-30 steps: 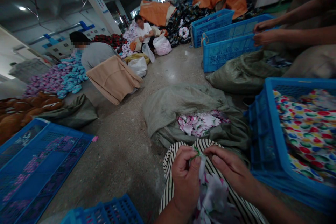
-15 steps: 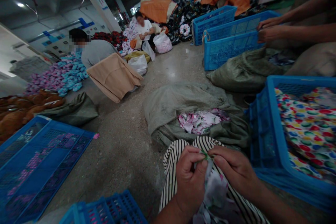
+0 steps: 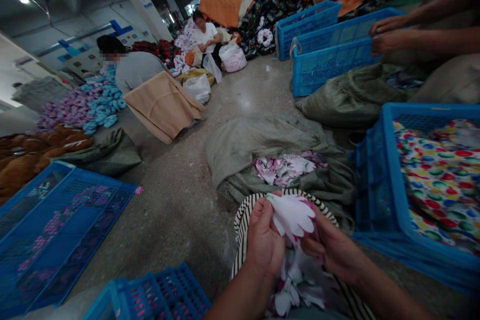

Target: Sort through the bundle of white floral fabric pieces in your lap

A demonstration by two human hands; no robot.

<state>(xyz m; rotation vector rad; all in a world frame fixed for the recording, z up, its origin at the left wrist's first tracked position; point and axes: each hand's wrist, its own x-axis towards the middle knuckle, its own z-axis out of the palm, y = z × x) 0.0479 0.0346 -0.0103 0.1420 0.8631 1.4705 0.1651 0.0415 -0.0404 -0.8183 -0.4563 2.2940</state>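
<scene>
A white, petal-edged fabric piece (image 3: pixel 294 215) with pink tips is stretched between my hands above my lap. My left hand (image 3: pixel 264 237) pinches its narrow, greenish end between thumb and fingers. Around its scalloped right edge, my right hand (image 3: pixel 328 240) has its fingers closed, partly hidden behind the cloth. More white and pink fabric pieces (image 3: pixel 296 280) lie in my lap on striped black-and-white cloth (image 3: pixel 245 225). Just beyond my knees, an open grey-green sack (image 3: pixel 240 150) holds similar white and pink pieces (image 3: pixel 287 167).
At right stands a blue crate (image 3: pixel 369 180) of dotted, colourful fabric. Blue crates also lie at left (image 3: pixel 86 220) and below (image 3: pixel 165 290). A co-worker's hands (image 3: pixel 390 35) are above a long crate (image 3: pixel 318 70). Two seated people and fabric heaps are farther back.
My hands have moved apart from a close pinch at the green end. The fabric piece is now raised and spread, with my right hand at its petal edge.
</scene>
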